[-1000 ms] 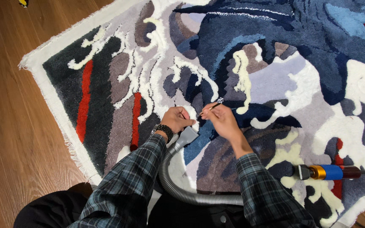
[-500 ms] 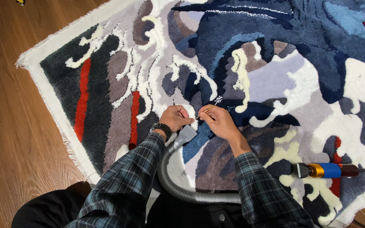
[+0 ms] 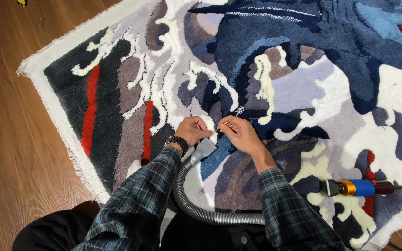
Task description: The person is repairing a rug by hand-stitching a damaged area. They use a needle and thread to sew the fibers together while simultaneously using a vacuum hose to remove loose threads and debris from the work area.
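Landmark: rug (image 3: 303,93), a tufted piece in blue, grey, white and red, flat on the wood floor (image 3: 15,153).
Left hand (image 3: 192,130): rests on the pile near the rug's lower middle, fingers curled together, just above the hose nozzle (image 3: 204,149); whether it grips the nozzle cannot be told.
Right hand (image 3: 240,135): just right of the left hand on the rug, thumb and forefinger pinched on a thin tool (image 3: 226,122).
Tool: slim and gold-coloured, possibly tweezers or small scissors; its tip points up and right into the pile at a white and dark blue border.
Hose (image 3: 201,204): grey and ribbed, it curves from the nozzle down over the rug's near edge toward the lap.
Trimmer (image 3: 357,188): blue and gold, corded, lies untouched on the rug's lower right part, well apart from both hands.
Handling, tool: judged light, stiff and pointed; hold it near the middle with a fingertip pinch.
Handling, rug: pile judged soft and yielding, the whole rug heavy and limp; press it flat beside the work point.
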